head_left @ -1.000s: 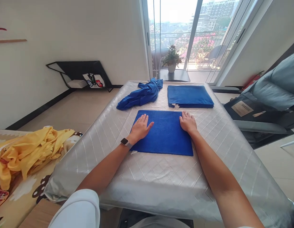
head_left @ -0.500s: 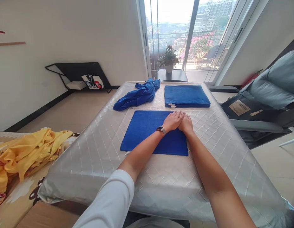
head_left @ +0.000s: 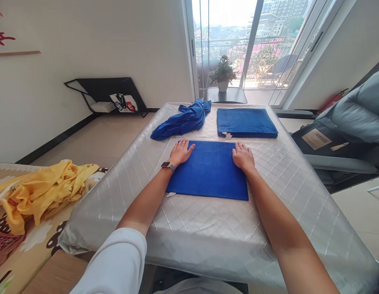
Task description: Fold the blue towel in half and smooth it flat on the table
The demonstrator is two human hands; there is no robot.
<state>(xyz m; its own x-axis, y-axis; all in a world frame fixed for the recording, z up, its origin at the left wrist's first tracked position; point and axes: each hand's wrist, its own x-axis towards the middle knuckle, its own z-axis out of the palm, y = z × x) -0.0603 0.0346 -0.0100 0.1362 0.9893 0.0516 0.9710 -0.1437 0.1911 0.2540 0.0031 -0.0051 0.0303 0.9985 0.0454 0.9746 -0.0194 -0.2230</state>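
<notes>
left hand (head_left: pixel 180 152) flat, palm down | right hand (head_left: pixel 243 156) flat, palm down | arms outstretched

no legible text (labels blurred)

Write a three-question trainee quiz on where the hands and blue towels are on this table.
1. True or false: both hands rest flat on the folded blue towel.
2. What lies directly beyond the left hand: A) crumpled blue towel, B) yellow cloth, C) potted plant?
3. Which side of the table holds the stack of folded towels?

Key
1. True: the left hand is at the towel's far left corner, the right hand at its far right corner, fingers spread.
2. A.
3. The far right, beyond the right hand.
</notes>
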